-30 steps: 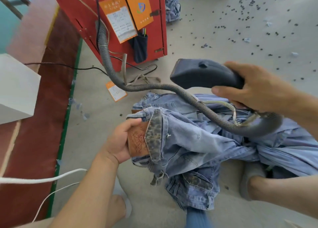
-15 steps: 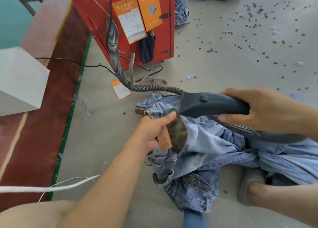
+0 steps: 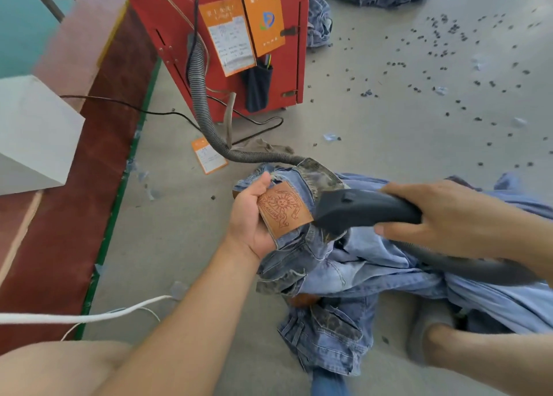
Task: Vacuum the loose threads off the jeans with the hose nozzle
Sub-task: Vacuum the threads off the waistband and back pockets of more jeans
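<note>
Both forearms bare to frame edge, no sleeves in view. Left hand and right hand bare: no gloves, rings, watch or wristband visible. Bare thigh or knee at lower left corner, no trouser fabric over it. Bare lower leg at lower right, ending in low grey sock at ankle. Nails short, unpainted where visible.
</note>
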`<state>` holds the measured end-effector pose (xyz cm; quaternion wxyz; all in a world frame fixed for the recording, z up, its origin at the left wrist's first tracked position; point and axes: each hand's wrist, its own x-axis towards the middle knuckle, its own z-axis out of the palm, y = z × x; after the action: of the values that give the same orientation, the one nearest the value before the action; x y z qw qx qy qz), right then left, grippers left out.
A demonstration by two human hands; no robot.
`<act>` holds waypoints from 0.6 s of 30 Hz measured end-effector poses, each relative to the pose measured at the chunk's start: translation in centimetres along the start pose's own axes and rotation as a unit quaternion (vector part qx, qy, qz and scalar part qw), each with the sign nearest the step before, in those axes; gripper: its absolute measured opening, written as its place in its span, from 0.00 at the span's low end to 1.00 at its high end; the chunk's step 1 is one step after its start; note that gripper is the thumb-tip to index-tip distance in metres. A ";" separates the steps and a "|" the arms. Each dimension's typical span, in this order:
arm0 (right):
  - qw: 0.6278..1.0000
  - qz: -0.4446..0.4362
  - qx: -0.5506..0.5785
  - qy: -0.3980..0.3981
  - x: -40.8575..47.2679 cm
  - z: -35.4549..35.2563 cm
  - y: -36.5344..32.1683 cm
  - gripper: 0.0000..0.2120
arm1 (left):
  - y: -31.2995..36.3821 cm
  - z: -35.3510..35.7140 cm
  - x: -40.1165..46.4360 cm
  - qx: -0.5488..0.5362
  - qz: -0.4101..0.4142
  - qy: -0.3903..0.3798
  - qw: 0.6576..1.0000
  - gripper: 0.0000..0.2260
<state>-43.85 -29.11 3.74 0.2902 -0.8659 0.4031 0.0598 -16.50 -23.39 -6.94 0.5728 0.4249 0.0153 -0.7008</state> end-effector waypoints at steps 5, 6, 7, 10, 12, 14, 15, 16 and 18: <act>0.985 0.084 0.110 0.101 2.8 0.4 -0.4 0.07 | 0.1 -0.4 -0.3 0.026 -0.015 -0.037 0.999 0.20; 0.985 0.079 0.113 0.101 2.5 0.0 -0.3 0.07 | 0.1 -0.4 -0.3 0.027 -0.019 -0.040 0.999 0.21; 0.987 0.064 0.114 0.093 2.0 -0.3 -0.2 0.08 | 0.2 -0.5 -0.2 0.027 -0.021 -0.035 0.999 0.21; 0.996 -0.004 0.082 0.028 -0.4 -0.7 0.2 0.16 | 0.7 -0.5 -0.3 0.012 -0.007 -0.007 1.000 0.23; 0.999 -0.045 0.022 -0.011 -1.3 -0.1 0.2 0.17 | 1.2 -0.7 -0.1 -0.009 0.013 0.021 1.000 0.22; 0.998 -0.060 -0.017 -0.025 -1.3 0.7 0.0 0.14 | 1.4 -0.8 0.1 -0.025 0.019 0.041 0.999 0.23; 0.998 -0.052 -0.031 -0.022 -1.0 1.1 -0.1 0.15 | 1.5 -1.0 0.3 -0.032 0.015 0.043 0.998 0.24; 0.998 -0.041 -0.042 -0.004 -0.7 1.5 -0.1 0.16 | 1.5 -1.1 0.5 -0.040 0.011 0.047 0.998 0.25; 0.998 -0.009 -0.042 0.049 -0.1 2.5 0.2 0.17 | 1.6 -1.2 0.9 -0.061 0.007 0.056 0.997 0.27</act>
<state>-43.72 -27.77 1.64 0.2341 -0.8829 0.4057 0.0319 -14.49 -23.99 -7.50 0.6010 0.4278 0.0872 -0.6694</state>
